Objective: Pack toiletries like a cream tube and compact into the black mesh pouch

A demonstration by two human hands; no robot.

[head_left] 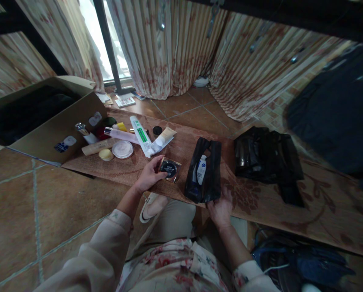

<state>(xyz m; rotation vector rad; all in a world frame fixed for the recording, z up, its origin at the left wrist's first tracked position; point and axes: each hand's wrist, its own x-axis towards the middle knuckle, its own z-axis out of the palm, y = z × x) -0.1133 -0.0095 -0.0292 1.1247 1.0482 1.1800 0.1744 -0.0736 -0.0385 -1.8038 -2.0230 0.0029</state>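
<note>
My left hand pinches a round black compact in a clear, square-edged package, just above the bench's near edge. To its right is a black bag with its mouth open; a white and blue tube shows inside it. My right hand grips the bag's near right corner, thumb at the bottom edge and fingers along the side. Left of the compact lie a white and green tube, a beige tube, a pink tube, a round clear-lidded container and a yellowish round item.
An open cardboard box with dark contents stands at the left end of the cloth-covered bench. More black bags sit at right. Curtains hang behind. A dark blue bag lies below the bench, lower right.
</note>
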